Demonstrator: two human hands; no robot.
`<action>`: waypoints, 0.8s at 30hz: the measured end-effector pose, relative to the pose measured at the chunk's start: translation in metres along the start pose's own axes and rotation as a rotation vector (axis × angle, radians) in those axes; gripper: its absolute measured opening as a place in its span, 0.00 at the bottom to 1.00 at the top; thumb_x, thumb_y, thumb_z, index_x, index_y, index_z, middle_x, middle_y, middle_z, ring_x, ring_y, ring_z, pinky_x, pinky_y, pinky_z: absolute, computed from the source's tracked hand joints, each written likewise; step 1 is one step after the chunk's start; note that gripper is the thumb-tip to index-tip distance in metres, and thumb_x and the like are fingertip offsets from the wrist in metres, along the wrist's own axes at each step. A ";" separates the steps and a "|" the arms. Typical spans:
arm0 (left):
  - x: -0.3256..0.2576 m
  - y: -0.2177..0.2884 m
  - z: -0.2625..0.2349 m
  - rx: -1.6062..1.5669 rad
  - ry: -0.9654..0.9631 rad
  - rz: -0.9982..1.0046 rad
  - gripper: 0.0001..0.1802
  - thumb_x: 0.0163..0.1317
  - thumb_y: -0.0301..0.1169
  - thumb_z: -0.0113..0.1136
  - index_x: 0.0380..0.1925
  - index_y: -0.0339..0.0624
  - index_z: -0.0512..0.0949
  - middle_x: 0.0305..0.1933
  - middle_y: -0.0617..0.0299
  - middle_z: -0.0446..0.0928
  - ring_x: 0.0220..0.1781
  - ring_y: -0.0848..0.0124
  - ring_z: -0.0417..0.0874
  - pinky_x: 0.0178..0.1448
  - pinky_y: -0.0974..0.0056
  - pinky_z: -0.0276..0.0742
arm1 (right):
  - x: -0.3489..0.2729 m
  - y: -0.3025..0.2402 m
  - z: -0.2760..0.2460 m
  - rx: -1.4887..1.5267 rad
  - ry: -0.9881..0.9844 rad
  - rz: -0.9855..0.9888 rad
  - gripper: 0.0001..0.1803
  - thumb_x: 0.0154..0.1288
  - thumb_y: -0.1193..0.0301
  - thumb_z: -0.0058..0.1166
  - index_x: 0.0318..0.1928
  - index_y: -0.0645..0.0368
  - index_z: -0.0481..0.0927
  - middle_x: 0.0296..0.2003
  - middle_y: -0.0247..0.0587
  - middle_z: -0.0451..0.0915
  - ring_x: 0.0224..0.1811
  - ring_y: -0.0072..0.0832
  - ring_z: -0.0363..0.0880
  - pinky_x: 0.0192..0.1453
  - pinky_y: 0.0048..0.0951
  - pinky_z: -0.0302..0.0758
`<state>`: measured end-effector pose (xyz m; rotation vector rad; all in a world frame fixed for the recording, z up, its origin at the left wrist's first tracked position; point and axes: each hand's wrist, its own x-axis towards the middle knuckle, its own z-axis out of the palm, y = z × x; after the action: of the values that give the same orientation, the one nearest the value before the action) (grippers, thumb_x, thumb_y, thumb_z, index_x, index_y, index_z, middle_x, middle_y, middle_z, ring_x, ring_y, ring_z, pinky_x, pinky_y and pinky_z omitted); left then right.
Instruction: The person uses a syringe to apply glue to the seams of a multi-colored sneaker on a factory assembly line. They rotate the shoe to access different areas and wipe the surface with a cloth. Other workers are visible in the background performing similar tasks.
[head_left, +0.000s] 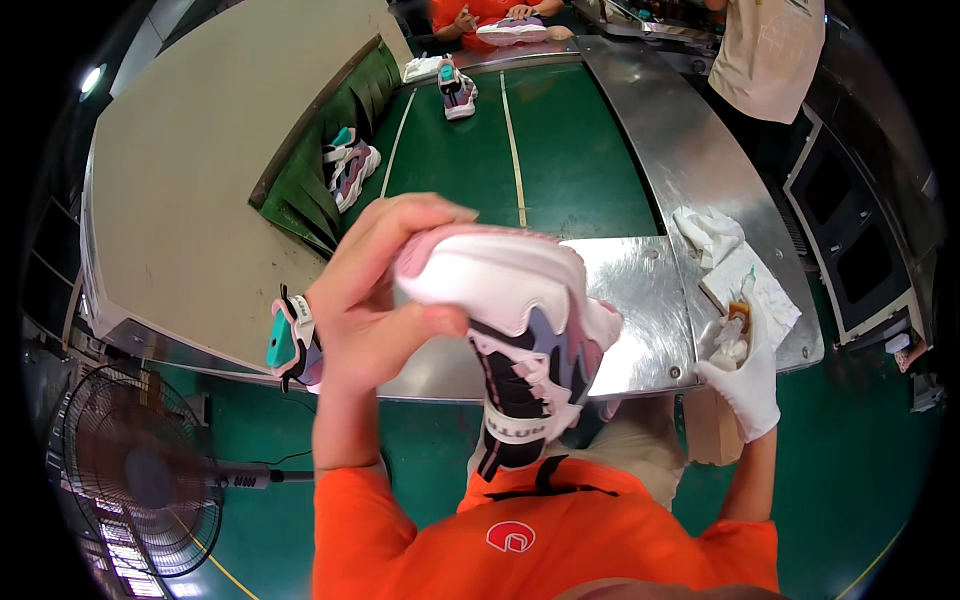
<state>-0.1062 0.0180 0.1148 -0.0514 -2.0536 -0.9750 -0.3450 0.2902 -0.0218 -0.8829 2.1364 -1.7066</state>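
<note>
My bare left hand [375, 290] grips a white, pink and grey-blue sneaker [520, 330] by its toe end, thumb on the upper and fingers round the sole. The sneaker is tilted above the table edge, with its black laces and heel end toward me. My right hand [748, 380], in a white glove, is at the table's right corner, its fingers curled about a crumpled white wad [727, 350]. A small amber-brown object [739, 312] shows beside that wad; its kind is unclear. Another sneaker [298, 338] with a teal lining is partly hidden behind my left wrist.
White cloths [710, 235] lie on the metal tabletop [630, 300]. Beyond is a green conveyor belt [550, 140] with one sneaker [457, 90]; another sneaker [352, 170] rests by green flaps [330, 140]. Two people work at the far side. A fan [145, 470] stands left.
</note>
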 end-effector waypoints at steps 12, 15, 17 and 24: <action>0.016 -0.042 0.061 -0.145 -0.219 -0.079 0.24 0.50 0.32 0.68 0.48 0.36 0.79 0.47 0.55 0.80 0.51 0.62 0.79 0.57 0.62 0.72 | -0.003 -0.056 -0.026 0.802 -0.336 -0.005 0.48 0.44 0.56 0.63 0.61 0.77 0.64 0.30 0.54 0.78 0.22 0.39 0.79 0.26 0.29 0.77; 0.022 -0.042 0.065 -0.149 -0.239 -0.092 0.23 0.51 0.33 0.68 0.48 0.36 0.79 0.47 0.55 0.80 0.51 0.62 0.79 0.57 0.62 0.72 | 0.007 -0.067 -0.020 1.082 -0.575 -0.123 0.55 0.40 0.49 0.70 0.60 0.78 0.64 0.35 0.65 0.76 0.27 0.49 0.81 0.27 0.34 0.80; 0.027 -0.041 0.066 -0.118 -0.260 -0.086 0.23 0.51 0.33 0.68 0.48 0.36 0.79 0.47 0.55 0.80 0.51 0.62 0.79 0.57 0.61 0.73 | 0.014 -0.075 -0.014 1.059 -0.669 -0.210 0.52 0.46 0.49 0.68 0.60 0.79 0.64 0.35 0.68 0.76 0.28 0.51 0.81 0.26 0.35 0.81; 0.031 -0.044 0.067 -0.080 -0.294 -0.020 0.23 0.52 0.34 0.68 0.49 0.37 0.79 0.46 0.55 0.80 0.50 0.62 0.79 0.56 0.62 0.73 | 0.025 -0.090 0.001 1.065 -0.733 -0.209 0.45 0.56 0.50 0.63 0.59 0.79 0.64 0.31 0.70 0.75 0.26 0.52 0.81 0.23 0.37 0.80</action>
<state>-0.1872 0.0219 0.0866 -0.2295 -2.2834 -1.1156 -0.3377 0.2632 0.0674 -1.1060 0.5386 -1.8318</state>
